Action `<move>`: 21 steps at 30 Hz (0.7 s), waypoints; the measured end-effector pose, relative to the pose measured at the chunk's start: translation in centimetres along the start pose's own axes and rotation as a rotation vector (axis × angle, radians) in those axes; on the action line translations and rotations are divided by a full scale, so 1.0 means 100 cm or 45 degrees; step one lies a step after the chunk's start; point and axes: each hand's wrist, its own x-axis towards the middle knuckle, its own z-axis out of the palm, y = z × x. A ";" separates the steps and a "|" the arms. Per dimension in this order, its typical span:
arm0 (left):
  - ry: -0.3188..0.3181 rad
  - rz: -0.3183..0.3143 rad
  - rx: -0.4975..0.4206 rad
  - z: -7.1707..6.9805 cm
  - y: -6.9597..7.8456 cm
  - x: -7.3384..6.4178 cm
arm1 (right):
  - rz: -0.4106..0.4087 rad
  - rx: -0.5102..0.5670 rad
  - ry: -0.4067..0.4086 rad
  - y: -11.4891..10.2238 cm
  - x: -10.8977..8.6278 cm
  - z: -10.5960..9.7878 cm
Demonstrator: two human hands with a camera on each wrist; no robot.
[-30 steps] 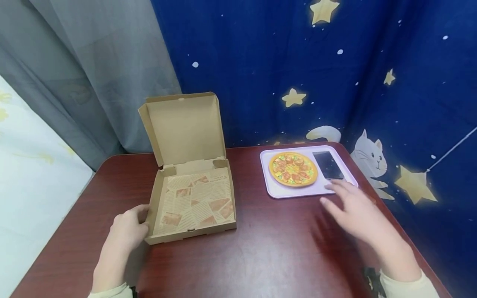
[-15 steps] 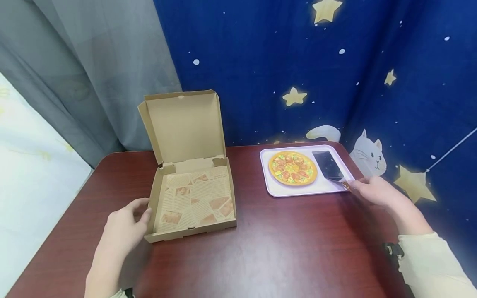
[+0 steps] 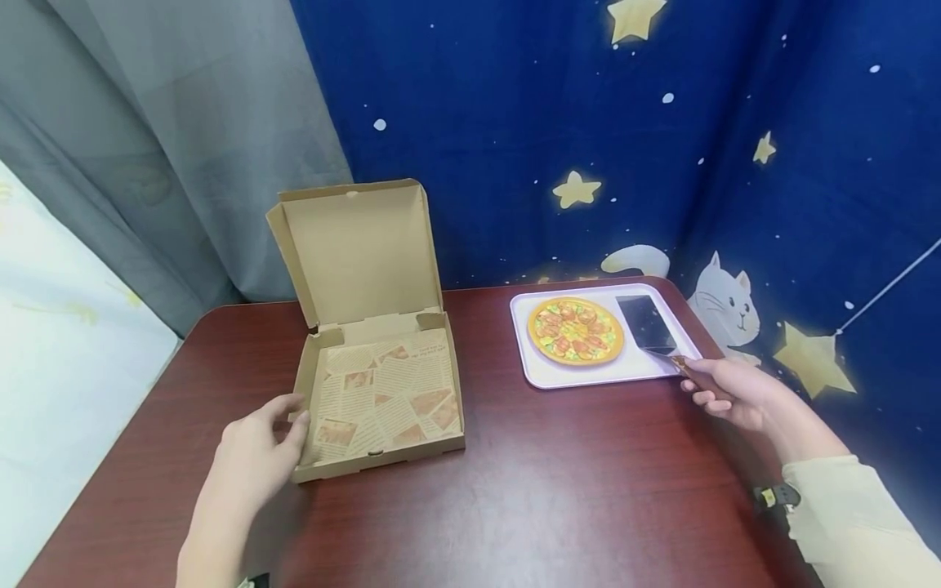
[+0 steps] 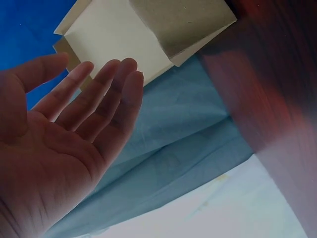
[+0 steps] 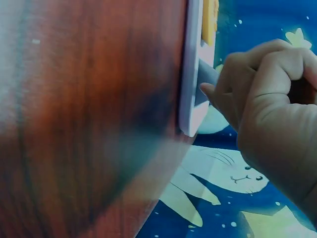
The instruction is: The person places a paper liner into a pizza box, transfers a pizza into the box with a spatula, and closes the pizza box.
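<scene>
My right hand (image 3: 735,394) grips the handle of a spatula (image 3: 647,322), its blade on the lilac tray (image 3: 546,375); the pizza (image 3: 576,331) lies just left of that blade, away from my fingers. My left hand (image 3: 253,449), loosely bent and holding nothing, is beside the lid-up pizza box (image 3: 385,459). Below: a reddish-brown table (image 3: 544,498); behind, a starry blue curtain (image 3: 470,122) and a grey one (image 3: 220,155).

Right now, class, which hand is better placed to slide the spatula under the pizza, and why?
Probably the right hand: it grips the spatula, whose blade lies over the tray beside the pizza. The left hand holds nothing and is farther away, by the open pizza box.
</scene>
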 end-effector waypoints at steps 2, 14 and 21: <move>-0.008 -0.009 -0.002 0.000 0.000 0.000 | -0.014 0.068 -0.015 0.002 0.000 0.000; -0.022 -0.001 -0.039 0.003 0.001 -0.003 | -0.073 0.102 0.020 0.003 -0.002 0.010; -0.014 0.004 -0.041 0.003 -0.002 -0.003 | -0.115 0.100 0.009 -0.003 -0.013 0.012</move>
